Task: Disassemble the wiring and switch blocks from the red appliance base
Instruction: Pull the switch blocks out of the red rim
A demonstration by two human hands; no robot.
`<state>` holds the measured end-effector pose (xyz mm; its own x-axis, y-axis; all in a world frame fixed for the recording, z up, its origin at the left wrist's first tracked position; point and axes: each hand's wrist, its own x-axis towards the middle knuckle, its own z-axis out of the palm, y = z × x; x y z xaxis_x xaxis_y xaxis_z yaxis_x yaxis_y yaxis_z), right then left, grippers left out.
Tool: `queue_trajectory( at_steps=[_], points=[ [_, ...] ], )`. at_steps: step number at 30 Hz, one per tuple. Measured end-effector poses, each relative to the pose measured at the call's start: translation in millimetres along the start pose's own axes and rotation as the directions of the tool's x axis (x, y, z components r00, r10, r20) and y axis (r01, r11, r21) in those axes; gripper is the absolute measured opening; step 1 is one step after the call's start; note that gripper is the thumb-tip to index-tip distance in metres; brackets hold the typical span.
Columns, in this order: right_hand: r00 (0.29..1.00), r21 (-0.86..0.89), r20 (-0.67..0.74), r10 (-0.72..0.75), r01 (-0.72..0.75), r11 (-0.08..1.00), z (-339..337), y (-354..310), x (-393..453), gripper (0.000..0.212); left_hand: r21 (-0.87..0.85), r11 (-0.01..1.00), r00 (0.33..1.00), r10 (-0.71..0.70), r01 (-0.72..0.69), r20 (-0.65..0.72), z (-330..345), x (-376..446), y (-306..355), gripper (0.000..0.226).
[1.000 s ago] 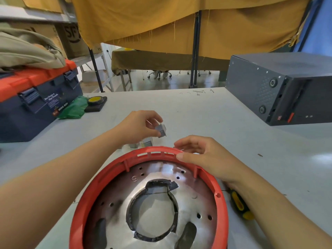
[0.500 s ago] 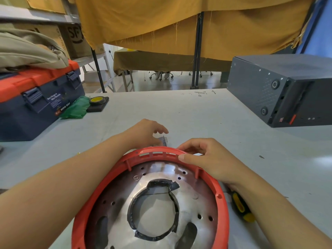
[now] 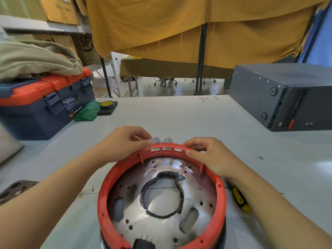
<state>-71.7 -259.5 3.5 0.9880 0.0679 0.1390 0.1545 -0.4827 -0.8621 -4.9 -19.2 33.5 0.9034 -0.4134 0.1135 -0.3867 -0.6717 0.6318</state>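
Left to right. The toolbox [image 3: 45,106] sits at the far left of the surface [image 3: 179,114], with folded cloth on its lid. My left hand [image 3: 124,142] reaches just behind the far rim of the red appliance base [image 3: 161,194]; its grip pinches a small grey switch block [image 3: 155,140], I judge to set it down or lift it clear of the rim. A second grey block [image 3: 168,140] lies just beside the first, outside the base. My right hand [image 3: 206,155] curls over the far-right rim, grasping it, probably to steady the base. A yellow-handled screwdriver [image 3: 239,200] lies under my right forearm, near the base, and a dark grey case [image 3: 280,96] stands far right.

Hidden: the blocks are half masked by the rim, so any attached wiring cannot be made out. The base's near edge is cut off by the frame.
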Motion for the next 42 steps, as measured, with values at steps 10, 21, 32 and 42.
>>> queue_trajectory(
  at_steps=[10, 21, 32, 42],
  points=[
    [0.999, -0.271, -0.033, 0.004, -0.012, 0.962, 3.7, -12.0, -2.0, 0.038, 0.014, 0.965, 0.963, -0.260, 0.261, -0.070, -19.7, -59.2, -22.2, 0.030],
    [0.967, -0.507, -0.236, 0.100, -0.210, 0.836, 13.0, -13.5, -35.5, 0.044, 0.096, 0.950, 0.954, -0.289, 0.296, -0.077, -12.7, -94.2, -3.1, 0.036],
    [0.956, -0.392, -0.290, 0.050, -0.166, 0.905, 11.2, -20.8, -61.0, 0.041, -0.079, 0.985, 0.988, -0.152, 0.151, -0.002, -5.0, -100.1, -0.3, 0.033],
    [0.976, -0.586, 0.104, -0.192, 0.217, 0.781, 24.4, -55.8, -39.4, 0.044, -0.362, 0.921, 0.989, -0.133, 0.146, 0.063, -2.1, -74.6, -8.9, 0.045]
  ],
)
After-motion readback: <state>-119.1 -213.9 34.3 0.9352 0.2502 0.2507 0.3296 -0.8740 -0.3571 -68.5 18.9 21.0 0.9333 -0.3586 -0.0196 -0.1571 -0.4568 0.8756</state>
